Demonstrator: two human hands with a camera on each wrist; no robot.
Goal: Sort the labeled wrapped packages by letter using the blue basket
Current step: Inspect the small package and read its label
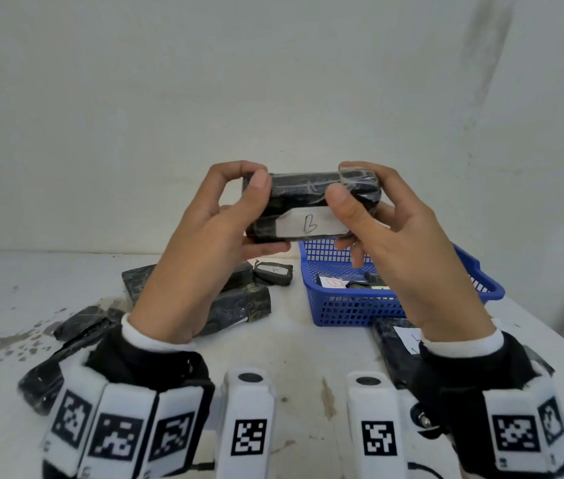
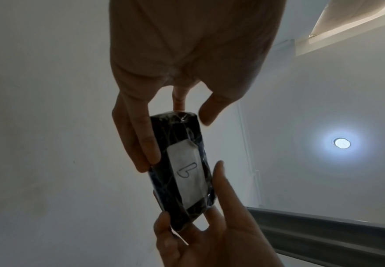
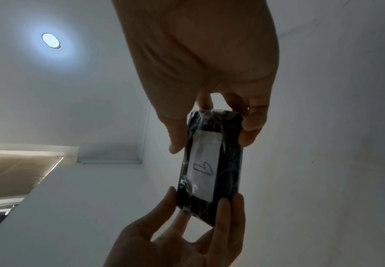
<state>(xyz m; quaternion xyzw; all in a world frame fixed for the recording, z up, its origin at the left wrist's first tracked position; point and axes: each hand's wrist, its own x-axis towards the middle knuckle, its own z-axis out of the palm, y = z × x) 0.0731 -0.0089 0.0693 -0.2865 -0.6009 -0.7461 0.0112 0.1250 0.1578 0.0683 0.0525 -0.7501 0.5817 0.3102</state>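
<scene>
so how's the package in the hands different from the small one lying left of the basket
The held package is up in the air, gripped by the left hand and right hand; the small package lies untouched on the table. The held one looks longer. Its label clearly reads B; the small one's mark is too faint to read. Both are dark, plastic-wrapped, white-labelled.

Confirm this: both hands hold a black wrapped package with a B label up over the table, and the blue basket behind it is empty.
Not empty. The head view shows the blue basket already holding wrapped packages, one with a red B label. The rest stands: both hands, left hand and right hand, hold the B-labelled package.
</scene>
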